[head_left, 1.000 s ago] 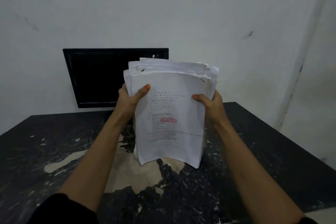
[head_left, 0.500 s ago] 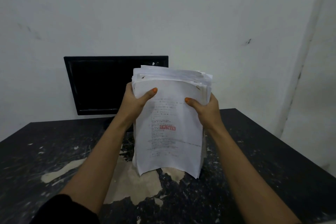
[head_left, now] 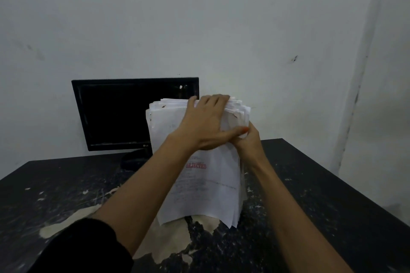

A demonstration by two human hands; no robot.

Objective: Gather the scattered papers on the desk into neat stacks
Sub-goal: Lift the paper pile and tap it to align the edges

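I've got the paper stack (head_left: 199, 184) standing upright on its bottom edge on the tabletop (head_left: 310, 195), just in front of & right of the monitor (head_left: 124, 113). My left hand (head_left: 206, 126) lies across the front sheet near the top, fingers curled over the stack's top edge, thumb pointing right. My right hand (head_left: 248, 142) grips the stack's right edge, mostly hidden behind the left; thumb tip shows on the front. Front sheet has a red "REJECTED" stamp. Tabletop is dark w/ pale chipped patches. Black sleeve (head_left: 84, 248) on my left arm.
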